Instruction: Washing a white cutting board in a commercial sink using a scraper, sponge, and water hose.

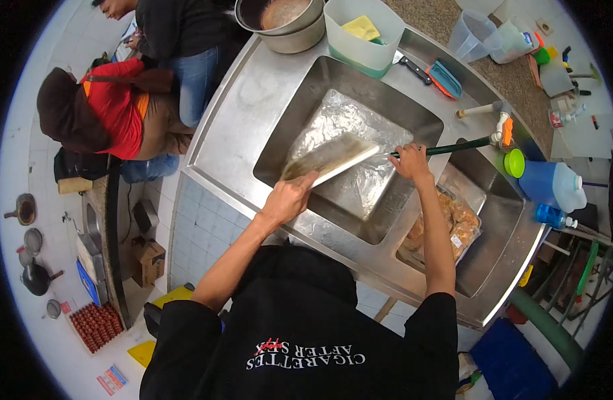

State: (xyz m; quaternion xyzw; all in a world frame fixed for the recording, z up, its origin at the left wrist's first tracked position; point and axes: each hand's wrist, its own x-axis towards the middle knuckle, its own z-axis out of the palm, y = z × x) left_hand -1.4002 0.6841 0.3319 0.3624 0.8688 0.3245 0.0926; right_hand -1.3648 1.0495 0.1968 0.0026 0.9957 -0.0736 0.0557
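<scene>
My left hand (288, 198) grips the near end of a flat panel with a white edge (344, 166), held tilted over the large steel sink basin (306, 107). The panel's face looks wet and brownish; its exact kind is unclear. My right hand (412, 161) holds the end of a dark green hose (459, 147), and water sprays from it onto the panel's far end. Beneath the panel, a broad, shiny, wet rectangular tray or sheet (354, 112) lies in the basin. The hose runs to a tap with an orange handle (506, 131).
A smaller basin (504, 220) holds a clear bag of orange-brown food (464, 222). Behind the large basin stand a tub of green liquid (361, 55), stacked pots (291, 40), a knife (414, 69) and a brush (444, 80). Blue jugs (549, 185) sit right. Two people are at the upper left.
</scene>
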